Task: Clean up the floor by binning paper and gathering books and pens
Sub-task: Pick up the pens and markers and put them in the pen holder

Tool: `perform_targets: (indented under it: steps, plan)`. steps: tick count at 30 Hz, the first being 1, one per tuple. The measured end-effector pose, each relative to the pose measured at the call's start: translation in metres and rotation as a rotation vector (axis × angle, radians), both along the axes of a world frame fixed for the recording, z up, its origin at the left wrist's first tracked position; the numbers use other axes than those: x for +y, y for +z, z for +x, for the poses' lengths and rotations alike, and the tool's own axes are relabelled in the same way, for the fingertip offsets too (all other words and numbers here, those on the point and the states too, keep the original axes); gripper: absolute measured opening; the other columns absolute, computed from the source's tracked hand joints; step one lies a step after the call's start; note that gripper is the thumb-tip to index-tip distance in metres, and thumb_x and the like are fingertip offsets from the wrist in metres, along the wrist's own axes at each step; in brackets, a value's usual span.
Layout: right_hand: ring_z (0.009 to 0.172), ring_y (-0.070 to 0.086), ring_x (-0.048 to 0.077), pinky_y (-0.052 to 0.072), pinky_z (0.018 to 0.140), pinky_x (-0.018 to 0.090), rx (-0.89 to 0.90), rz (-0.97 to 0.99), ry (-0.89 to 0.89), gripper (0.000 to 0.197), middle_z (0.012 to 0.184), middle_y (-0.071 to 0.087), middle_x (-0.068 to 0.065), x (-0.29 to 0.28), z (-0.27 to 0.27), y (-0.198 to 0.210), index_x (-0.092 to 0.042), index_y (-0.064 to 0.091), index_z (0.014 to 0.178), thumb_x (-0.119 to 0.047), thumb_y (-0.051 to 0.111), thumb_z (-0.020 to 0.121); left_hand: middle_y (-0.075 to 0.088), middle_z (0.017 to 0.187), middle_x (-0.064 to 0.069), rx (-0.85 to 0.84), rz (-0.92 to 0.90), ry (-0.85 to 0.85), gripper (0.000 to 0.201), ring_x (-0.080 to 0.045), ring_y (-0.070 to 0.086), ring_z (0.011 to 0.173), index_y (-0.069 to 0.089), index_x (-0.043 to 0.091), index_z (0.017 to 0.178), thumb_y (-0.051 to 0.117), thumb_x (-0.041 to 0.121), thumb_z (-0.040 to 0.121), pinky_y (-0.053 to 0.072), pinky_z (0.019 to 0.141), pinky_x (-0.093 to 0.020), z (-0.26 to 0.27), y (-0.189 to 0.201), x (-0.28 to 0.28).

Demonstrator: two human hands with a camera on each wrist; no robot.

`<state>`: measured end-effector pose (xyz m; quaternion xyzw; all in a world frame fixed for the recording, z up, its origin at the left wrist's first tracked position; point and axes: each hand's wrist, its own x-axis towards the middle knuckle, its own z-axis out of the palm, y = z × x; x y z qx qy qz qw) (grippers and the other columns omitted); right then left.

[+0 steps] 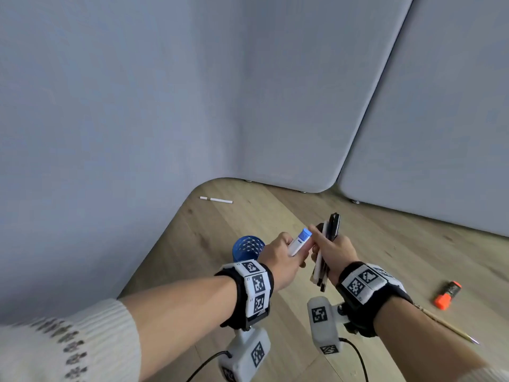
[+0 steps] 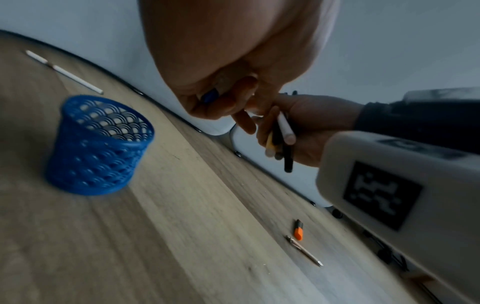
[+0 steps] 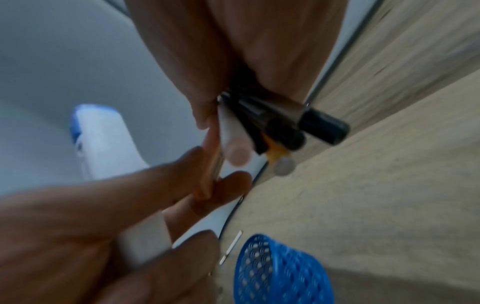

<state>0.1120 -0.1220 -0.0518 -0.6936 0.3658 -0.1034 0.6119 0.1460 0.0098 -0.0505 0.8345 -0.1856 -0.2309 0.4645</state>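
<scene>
The left hand (image 1: 283, 260) is gripping a stubby white marker with a blue cap (image 1: 300, 242), fingers curled round its barrel, cap end pointing toward one o'clock in the head view. The right hand (image 1: 337, 253) is clamping a bundle of black, white and yellow pens (image 1: 327, 248), its fingers wrapped round their middle, their long axes running from about seven o'clock up to one o'clock, nearly parallel to the marker. The two hands are meeting, the marker's cap lying just beside the bundle at its nine o'clock side, with the left fingertips (image 3: 228, 185) touching the right hand's fingers. The coming move looks like a handover of the marker into the bundle, which turns on sliding it in alongside, parallel to the pens.

Both forearms are reaching forward over the wooden floor (image 1: 385, 244), wrists turned inward. The blue perforated plastic pen cup (image 1: 249, 248) is standing upright on the floor, below the left hand at its nine o'clock, so the left hand is the nearer one. Lying loose on the floor are a thin white pen (image 1: 216, 200) near the wall at eleven o'clock, an orange and black highlighter (image 1: 447, 295) at four o'clock, and a slim wooden pencil (image 1: 451, 328) just beside it.
</scene>
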Motion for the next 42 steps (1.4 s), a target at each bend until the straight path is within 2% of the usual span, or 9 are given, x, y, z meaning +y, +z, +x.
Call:
perform_targets:
  steps: [5,9,12,17,20,24,28,34,42]
  plan:
    - [0.054,0.051,0.020,0.044,0.062,0.036,0.146,-0.023,0.194,0.052,0.057,0.054,0.011,0.012,-0.005,0.006,-0.007,0.068,0.059,-0.059,0.067,0.065,0.062,0.078,0.001,-0.063,0.156,-0.178,0.033,-0.019,0.060,0.077,0.061,0.017,0.089,0.056,0.049,0.090,0.045,0.070,-0.030,0.020,-0.007,0.034]
    - [0.071,0.068,0.026,0.055,0.074,0.041,0.082,0.100,0.170,0.024,0.080,0.069,0.014,-0.003,-0.026,0.008,-0.001,0.063,0.090,-0.026,0.063,0.089,0.067,0.097,-0.007,-0.255,0.523,-0.008,0.025,-0.028,0.062,0.092,0.061,0.018,0.100,0.059,0.040,0.090,0.045,0.074,-0.030,0.060,-0.025,0.056]
    - [0.060,0.066,0.024,0.057,0.060,0.033,0.169,0.122,0.231,0.019,0.075,0.066,0.013,-0.011,-0.048,0.011,0.001,0.056,0.097,-0.016,0.062,0.091,0.065,0.106,-0.007,-0.248,0.707,0.050,0.028,-0.028,0.059,0.099,0.055,0.014,0.109,0.058,0.036,0.093,0.044,0.077,-0.034,0.071,-0.041,0.060]
    - [0.051,0.055,0.013,0.050,0.054,0.024,0.384,-0.200,0.406,0.020,0.068,0.060,0.005,-0.024,-0.070,0.006,-0.003,0.061,0.090,-0.016,0.073,0.080,0.055,0.086,-0.007,-0.057,0.730,0.047,0.031,-0.024,0.051,0.076,0.043,0.015,0.070,0.057,0.030,0.093,0.040,0.059,-0.027,0.071,-0.062,0.041]
    - [0.052,0.060,0.011,0.052,0.056,0.024,0.403,-0.281,0.423,0.017,0.068,0.068,0.003,-0.027,-0.076,0.005,-0.004,0.062,0.094,-0.016,0.067,0.083,0.068,0.095,-0.009,-0.106,0.772,-0.007,0.011,-0.025,0.064,0.088,0.063,0.010,0.094,0.058,0.018,0.089,0.049,0.075,-0.029,0.067,-0.052,0.024]
    - [0.065,0.070,0.020,0.056,0.065,0.031,0.447,-0.487,0.572,0.013,0.072,0.068,0.001,-0.020,-0.080,0.007,-0.012,0.056,0.093,-0.023,0.060,0.086,0.068,0.111,-0.011,-0.172,0.783,-0.152,0.029,-0.029,0.065,0.102,0.064,0.008,0.111,0.057,0.027,0.089,0.049,0.079,-0.031,0.049,-0.048,0.006]
    - [0.089,0.061,0.029,0.043,0.066,0.031,0.634,-0.881,0.729,0.028,0.103,0.064,0.009,-0.010,-0.082,0.000,-0.014,0.054,0.107,-0.026,0.060,0.083,0.069,0.097,-0.013,-0.163,0.627,-0.315,0.025,-0.031,0.067,0.092,0.066,0.007,0.098,0.058,0.028,0.086,0.052,0.076,-0.034,0.019,-0.046,-0.012]
    - [0.108,0.061,0.029,0.045,0.078,0.032,0.923,-1.211,0.969,0.022,0.111,0.063,0.011,-0.001,-0.079,0.004,-0.008,0.062,0.110,-0.010,0.052,0.091,0.053,0.070,-0.007,-0.249,0.567,-0.441,0.033,-0.026,0.050,0.066,0.046,0.012,0.064,0.058,0.035,0.086,0.038,0.057,-0.028,-0.008,-0.021,-0.027]
    - [0.104,0.058,0.026,0.040,0.091,0.040,0.649,-1.514,1.019,0.041,0.112,0.057,0.004,0.006,-0.048,0.017,-0.015,0.047,0.122,-0.011,0.060,0.083,0.057,0.077,-0.011,-0.237,0.538,-0.401,0.034,-0.028,0.053,0.071,0.044,0.015,0.061,0.058,0.032,0.087,0.040,0.061,-0.029,0.017,0.005,-0.017]
